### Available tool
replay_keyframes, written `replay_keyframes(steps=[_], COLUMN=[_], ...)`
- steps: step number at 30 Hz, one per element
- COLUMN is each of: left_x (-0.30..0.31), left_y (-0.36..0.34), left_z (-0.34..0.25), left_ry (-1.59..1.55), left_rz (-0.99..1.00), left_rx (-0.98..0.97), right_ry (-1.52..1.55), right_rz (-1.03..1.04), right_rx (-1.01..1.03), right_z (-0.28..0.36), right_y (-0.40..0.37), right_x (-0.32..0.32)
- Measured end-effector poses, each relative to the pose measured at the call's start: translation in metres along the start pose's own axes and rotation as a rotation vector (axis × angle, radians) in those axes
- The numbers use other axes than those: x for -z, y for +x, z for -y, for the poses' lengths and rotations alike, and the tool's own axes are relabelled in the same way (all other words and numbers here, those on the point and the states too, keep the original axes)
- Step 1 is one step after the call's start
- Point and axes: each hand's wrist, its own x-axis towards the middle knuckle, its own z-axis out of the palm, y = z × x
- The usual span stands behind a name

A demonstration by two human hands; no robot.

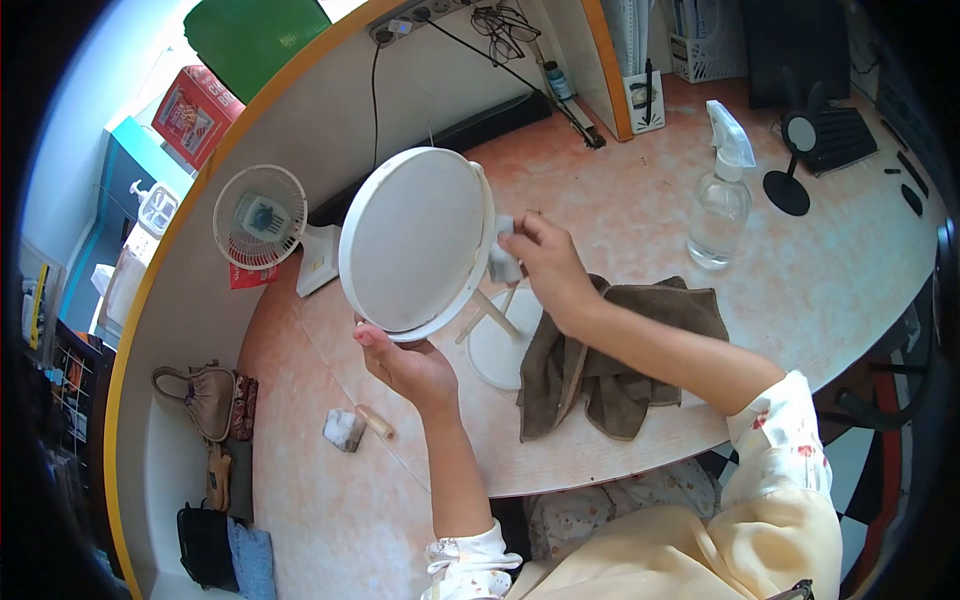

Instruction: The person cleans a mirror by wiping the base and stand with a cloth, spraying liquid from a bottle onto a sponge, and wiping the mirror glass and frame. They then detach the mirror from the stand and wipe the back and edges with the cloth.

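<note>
A round white disc-shaped stand (415, 240) is raised and tilted over the desk, its flat face toward the left. Its pole leads down to a round white base (498, 345). My left hand (412, 372) grips the disc's lower rim. In my right hand (548, 262) is a small white and grey sponge (503, 255), pressed at the disc's right edge. Below my right forearm lies a crumpled brown cloth (625, 350), partly over the base. A second white and grey piece (344, 429) rests on the desk beside a small wooden handle (376, 422).
On the desk (350, 520), a clear spray bottle (719, 215) stands at the right near a small round mirror (799, 135). A white fan (262, 215) is at the left by the partition. Glasses (505, 30) and cables are at the back.
</note>
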Motion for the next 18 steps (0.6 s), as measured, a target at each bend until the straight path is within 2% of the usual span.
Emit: replay_keyframes(steps=[2, 7, 10, 13, 16, 18], left_x=[-0.002, 0.004, 0.008, 0.006, 0.004, 0.008], left_y=[0.001, 0.0, 0.002, 0.003, 0.003, 0.005], left_z=[-0.001, 0.002, 0.004, 0.001, -0.004, -0.004], left_ry=[0.004, 0.03, 0.043, 0.006, -0.02, -0.015], left_rz=[0.01, 0.05, 0.065, 0.039, 0.05, 0.075], left_rx=[0.004, 0.011, 0.026, 0.027, 0.038, 0.044], right_ry=[-0.244, 0.065, -0.022, -0.374, -0.784, -0.78], right_rz=[0.018, 0.033, 0.024, 0.062, 0.125, 0.163], right_rx=[0.034, -0.124, -0.071, 0.201, 0.572, 0.444], right_z=[-0.015, -0.004, -0.011, -0.015, -0.009, 0.002], right_y=[-0.014, -0.017, -0.017, -0.031, -0.031, -0.033], right_x=[-0.005, -0.005, -0.006, -0.007, 0.009, 0.016])
